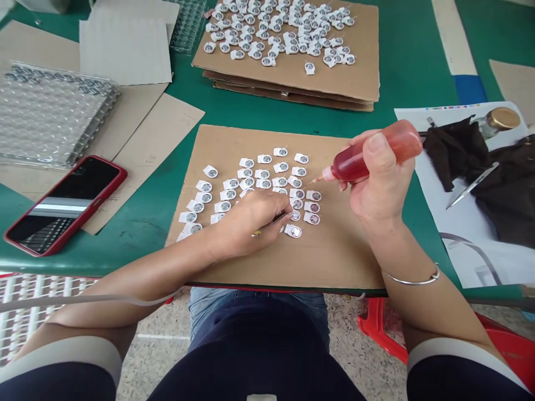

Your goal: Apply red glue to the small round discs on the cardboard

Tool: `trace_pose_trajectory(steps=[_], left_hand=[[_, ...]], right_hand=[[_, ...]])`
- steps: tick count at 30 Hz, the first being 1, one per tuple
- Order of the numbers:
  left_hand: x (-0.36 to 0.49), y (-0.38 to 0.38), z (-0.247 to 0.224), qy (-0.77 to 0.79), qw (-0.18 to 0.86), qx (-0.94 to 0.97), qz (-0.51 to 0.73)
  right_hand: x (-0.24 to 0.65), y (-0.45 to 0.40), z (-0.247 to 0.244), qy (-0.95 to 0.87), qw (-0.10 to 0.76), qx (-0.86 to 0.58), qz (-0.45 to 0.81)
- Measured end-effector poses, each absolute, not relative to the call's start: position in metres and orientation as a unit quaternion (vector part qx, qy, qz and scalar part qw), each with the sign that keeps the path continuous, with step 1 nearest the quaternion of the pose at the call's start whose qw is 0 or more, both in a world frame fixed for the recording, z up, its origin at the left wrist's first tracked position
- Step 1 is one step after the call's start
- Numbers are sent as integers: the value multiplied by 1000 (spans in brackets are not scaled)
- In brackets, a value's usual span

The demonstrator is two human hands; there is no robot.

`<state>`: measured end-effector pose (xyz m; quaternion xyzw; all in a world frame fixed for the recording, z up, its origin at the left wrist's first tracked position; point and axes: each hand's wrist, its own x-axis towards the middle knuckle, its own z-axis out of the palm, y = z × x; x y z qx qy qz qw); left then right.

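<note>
Small round metal discs on white tabs lie in rough columns on a brown cardboard sheet. My left hand rests over the middle of them, its fingers closed on thin metal tweezers whose tip is among the discs on the right side. Above the right part of the sheet, my right hand is wrapped round a bottle of red liquid. The bottle is tilted, and its thin needle tip points left and down, close to the discs. My left palm hides some of the discs.
A cardboard stack covered with more discs stands at the back. On the left lie a red-cased phone and clear plastic trays. Dark cloth, a pointed metal tool and a gold-lidded jar are at the right.
</note>
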<state>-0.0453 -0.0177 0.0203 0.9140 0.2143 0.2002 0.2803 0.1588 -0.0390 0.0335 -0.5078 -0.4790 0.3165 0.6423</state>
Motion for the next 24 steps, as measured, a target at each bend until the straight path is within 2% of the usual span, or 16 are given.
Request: trace_pose_trajectory(steps=[17, 24], left_hand=[[-46, -19, 19, 166, 283, 927, 180], [-39, -32, 21, 133, 131, 969, 159]], right_hand=[[148, -42, 28, -467, 624, -516, 355], [143, -45, 14, -546, 551, -556, 300]])
